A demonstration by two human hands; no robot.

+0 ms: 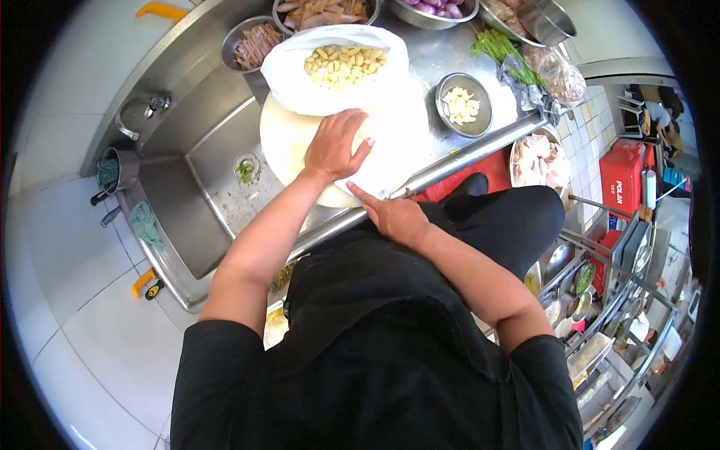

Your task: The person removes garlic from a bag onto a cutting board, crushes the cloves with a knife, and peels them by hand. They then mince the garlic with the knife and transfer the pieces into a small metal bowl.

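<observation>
My left hand (337, 150) lies palm down over the round white cutting board (289, 142), fingers stretched toward the white bag and thumb spread. The white bag (292, 71), rolled open, holds peeled garlic cloves (345, 66) at the board's far side. At the board's near edge is my right hand (397, 219), index finger pointing left and its other fingers curled under. What those fingers hold, if anything, is lost in glare. To the right of the board stands a steel bowl (486, 120) with pale garlic pieces (460, 105).
A steel sink (176, 217) with a tap (131, 124) lies left. Bowls of sliced meat (257, 46) and purple shallots (435, 7) stand at the back. Green leaves (502, 56) lie back right. A basin of raw meat (540, 161) sits low at right, near a red cooler (622, 180).
</observation>
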